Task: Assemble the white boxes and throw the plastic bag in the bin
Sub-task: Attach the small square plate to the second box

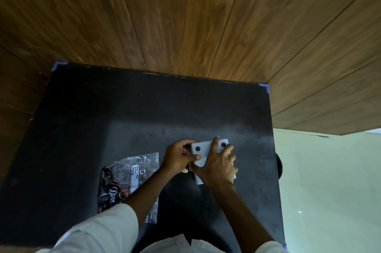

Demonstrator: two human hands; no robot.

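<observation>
A flat white box piece (203, 150) with two round dark holes lies on the black table (103, 118), right of centre near the front. My right hand (216, 165) lies spread flat over it, fingers apart, pressing on its top. My left hand (178, 157) grips the piece's left edge, thumb on top and fingers curled around the side. Much of the white piece is hidden under both hands. A crinkled clear plastic bag (128, 174) with a white label and dark printed card lies to the left, partly under my left forearm.
Wood-panelled walls (185, 15) rise directly behind the table's far edge. Pale floor (329, 180) shows to the right of the table. A dark round object (279, 167) peeks out past the table's right edge. Blue tape marks the table's corners.
</observation>
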